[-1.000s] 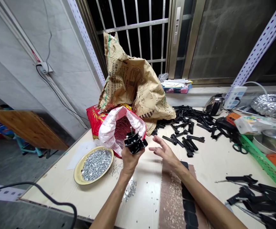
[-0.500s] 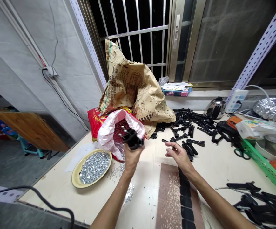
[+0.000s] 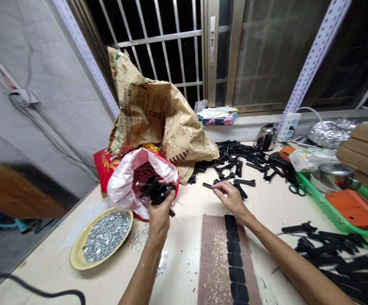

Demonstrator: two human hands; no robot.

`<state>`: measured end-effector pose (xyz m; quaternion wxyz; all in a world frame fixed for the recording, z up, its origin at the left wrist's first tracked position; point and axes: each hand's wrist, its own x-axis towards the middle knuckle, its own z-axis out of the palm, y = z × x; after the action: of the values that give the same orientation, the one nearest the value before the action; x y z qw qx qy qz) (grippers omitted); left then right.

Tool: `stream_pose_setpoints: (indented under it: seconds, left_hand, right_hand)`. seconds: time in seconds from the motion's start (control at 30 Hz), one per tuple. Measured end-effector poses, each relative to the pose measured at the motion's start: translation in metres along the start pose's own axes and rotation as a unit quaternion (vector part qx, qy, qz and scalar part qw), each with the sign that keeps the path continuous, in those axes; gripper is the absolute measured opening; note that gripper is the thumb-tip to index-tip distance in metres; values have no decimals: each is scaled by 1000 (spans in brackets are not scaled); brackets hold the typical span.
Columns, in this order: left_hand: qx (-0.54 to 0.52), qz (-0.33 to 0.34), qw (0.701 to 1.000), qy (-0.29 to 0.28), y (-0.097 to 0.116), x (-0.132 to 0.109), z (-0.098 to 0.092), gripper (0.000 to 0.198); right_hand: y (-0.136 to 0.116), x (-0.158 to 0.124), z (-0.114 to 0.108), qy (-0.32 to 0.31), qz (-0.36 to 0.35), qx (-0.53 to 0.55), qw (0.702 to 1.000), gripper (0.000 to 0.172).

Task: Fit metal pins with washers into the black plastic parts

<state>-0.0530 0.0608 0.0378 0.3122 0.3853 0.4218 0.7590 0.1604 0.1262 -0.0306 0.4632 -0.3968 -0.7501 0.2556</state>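
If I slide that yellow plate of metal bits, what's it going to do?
The yellow plate likely feels heavy, given its broad heap of small metal pieces. Those look loose, so a jolt could spill some over the low rim.

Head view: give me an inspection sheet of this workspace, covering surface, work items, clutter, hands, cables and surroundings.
Surface: pale tabletop, small metal pieces scattered beside the yellow plate that holds many more.
Work items: black parts heaped at the back, others at the right front.
Clutter: green basket holding a metal pot and an orange plastic item.
Left hand: wrapped around a blurred black bundle.
Right hand: fingertips at a loose black piece; grip unclear.
Cables: black cable, lower left.
Surroundings: barred window behind a brown paper sack.
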Motion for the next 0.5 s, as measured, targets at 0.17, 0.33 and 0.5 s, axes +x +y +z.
stream_pose_setpoints:
  seconds: [0.17,0.33,0.5]
  left_hand:
    - [-5,-110,991,-81,-5,0,-2,32]
    - [20,-140,983,-117,-9,-10,3,29]
    - [93,-63,993,-29,-18,-3,-1,32]
  right_hand:
    - [49,4,-18,-137,-50,-310,939,51]
    - [94,32,-10,-203,-100,-388,893,53]
    - [128,73,-4,-146,-76,-430,888,50]
